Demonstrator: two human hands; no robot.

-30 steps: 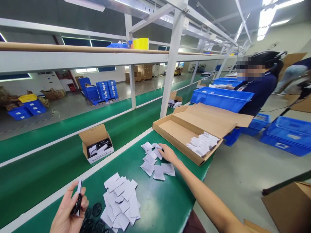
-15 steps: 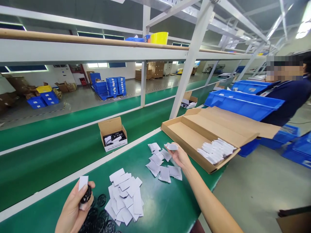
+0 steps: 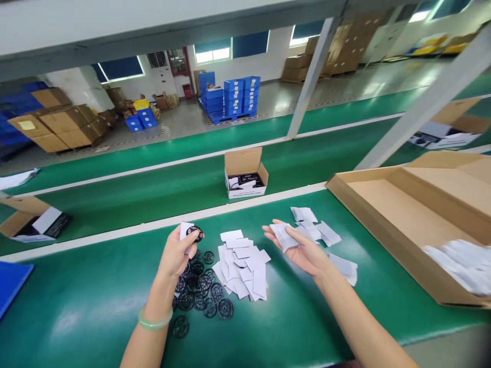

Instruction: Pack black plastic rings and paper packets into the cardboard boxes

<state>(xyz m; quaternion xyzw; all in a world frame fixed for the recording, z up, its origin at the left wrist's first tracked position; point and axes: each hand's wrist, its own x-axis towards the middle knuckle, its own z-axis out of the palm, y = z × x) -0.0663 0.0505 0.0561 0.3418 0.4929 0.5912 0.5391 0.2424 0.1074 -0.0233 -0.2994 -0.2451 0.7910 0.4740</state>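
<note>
My left hand (image 3: 177, 254) is closed on a black spoked plastic disc (image 3: 196, 235) and a folded white paper (image 3: 184, 229), pinched together under the thumb. Just below it lies a heap of similar black discs (image 3: 200, 299). A pile of folded white papers (image 3: 241, 263) sits between my two hands on the green table. My right hand (image 3: 309, 257) grips a small white packet (image 3: 284, 236) between thumb and fingers. Several more white packets (image 3: 329, 234) lie beyond and beside that hand, some partly hidden by it.
To the right, an open cardboard box (image 3: 389, 240) holds white packets (image 3: 464, 263). An open carton (image 3: 245, 190) with black and white contents stands on the green conveyor (image 3: 161, 191), another carton (image 3: 36, 225) at left. A slanted white post (image 3: 418, 107) rises at right.
My view has turned left and down. My right hand has moved from the packet cluster toward the paper pile, now with a white packet in its grip. The left hand still holds the disc and paper.
</note>
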